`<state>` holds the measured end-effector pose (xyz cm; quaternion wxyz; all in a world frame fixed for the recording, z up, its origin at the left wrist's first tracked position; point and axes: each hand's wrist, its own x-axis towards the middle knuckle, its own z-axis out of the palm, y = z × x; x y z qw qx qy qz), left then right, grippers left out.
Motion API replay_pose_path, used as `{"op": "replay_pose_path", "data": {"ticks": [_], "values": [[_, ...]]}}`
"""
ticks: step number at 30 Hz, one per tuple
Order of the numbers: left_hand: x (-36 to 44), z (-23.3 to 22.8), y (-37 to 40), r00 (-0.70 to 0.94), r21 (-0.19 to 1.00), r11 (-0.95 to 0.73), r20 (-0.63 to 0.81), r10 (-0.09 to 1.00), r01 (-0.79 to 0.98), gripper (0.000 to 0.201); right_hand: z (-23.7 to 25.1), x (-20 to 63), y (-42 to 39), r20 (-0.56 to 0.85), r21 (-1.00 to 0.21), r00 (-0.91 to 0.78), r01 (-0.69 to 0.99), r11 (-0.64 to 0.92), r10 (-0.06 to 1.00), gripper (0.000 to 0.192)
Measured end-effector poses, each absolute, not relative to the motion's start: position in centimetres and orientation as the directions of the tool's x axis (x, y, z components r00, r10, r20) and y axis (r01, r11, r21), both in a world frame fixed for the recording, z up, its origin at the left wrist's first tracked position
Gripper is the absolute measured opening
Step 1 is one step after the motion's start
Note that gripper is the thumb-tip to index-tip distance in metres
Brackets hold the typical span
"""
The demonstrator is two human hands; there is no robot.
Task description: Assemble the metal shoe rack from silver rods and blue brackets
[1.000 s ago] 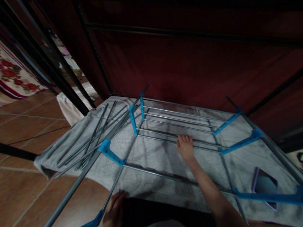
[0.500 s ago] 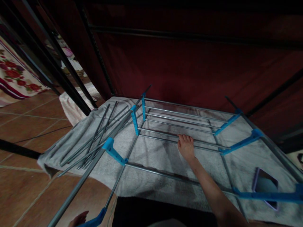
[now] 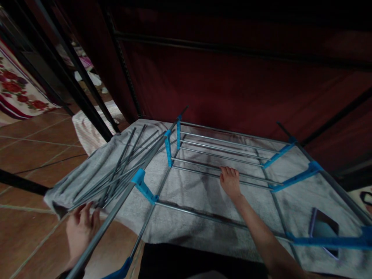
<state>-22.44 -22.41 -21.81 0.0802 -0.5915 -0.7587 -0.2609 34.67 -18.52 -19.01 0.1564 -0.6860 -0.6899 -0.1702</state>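
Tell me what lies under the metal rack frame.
A grey towel spread on the tiled floor lies under the rack frame, with loose rods and a phone on it. The floor beneath the towel is covered.

I am in a dim room. A dark red cloth wall [image 3: 221, 89] hangs in front of me. My floor has brown tiles [image 3: 31, 143]. A flowered rug [image 3: 17, 93] lies far left.

Dim, with a dark upper half; light falls from above onto the grey towel [image 3: 200, 193]. Soft shadows trail below the right hand's fingers [image 3: 229, 172]. Edges bend and blur slightly.
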Motion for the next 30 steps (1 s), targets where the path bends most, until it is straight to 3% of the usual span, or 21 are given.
{"op": "replay_pose_path", "data": {"ticks": [3,9,15,19,23,26,30], "values": [[-22.3,-22.6,-21.3,-0.292,0.206,0.217,0.478,0.829,0.954,0.054,-19.0,34.8,-18.5,0.443,0.021,-0.02,1.0,0.012,0.896,0.028],[-21.2,-22.3,-21.2,-0.272,0.176,0.215,0.447,0.852,0.961,0.042,-19.1,34.8,-18.5,0.445,0.028,-0.017,1.0,0.005,0.895,0.029],[-19.2,-18.6,-19.8,-0.284,0.183,0.221,0.485,0.827,0.958,0.056,-18.9,34.9,-18.6,0.432,0.038,-0.029,0.999,0.014,0.901,0.03],[-18.9,-17.2,-18.6,-0.323,0.174,0.278,0.342,0.883,0.945,0.067,-18.9,34.9,-18.6,0.428,0.045,-0.029,0.999,0.01,0.903,0.031],[-19.2,-16.9,-18.0,-0.287,0.057,0.282,0.146,0.947,0.958,0.067,-18.9,34.9,-18.6,0.43,0.052,-0.03,0.999,0.009,0.902,0.031],[-19.2,-16.6,-18.0,-0.219,-0.006,0.222,0.124,0.968,0.975,0.065,-18.9,34.8,-18.6,0.429,0.047,-0.029,0.999,0.009,0.903,0.03],[-18.7,-16.0,-18.1,-0.178,-0.004,0.18,0.114,0.977,0.984,0.062,-18.8,34.8,-18.6,0.423,0.043,-0.025,0.999,0.007,0.906,0.03]]}}
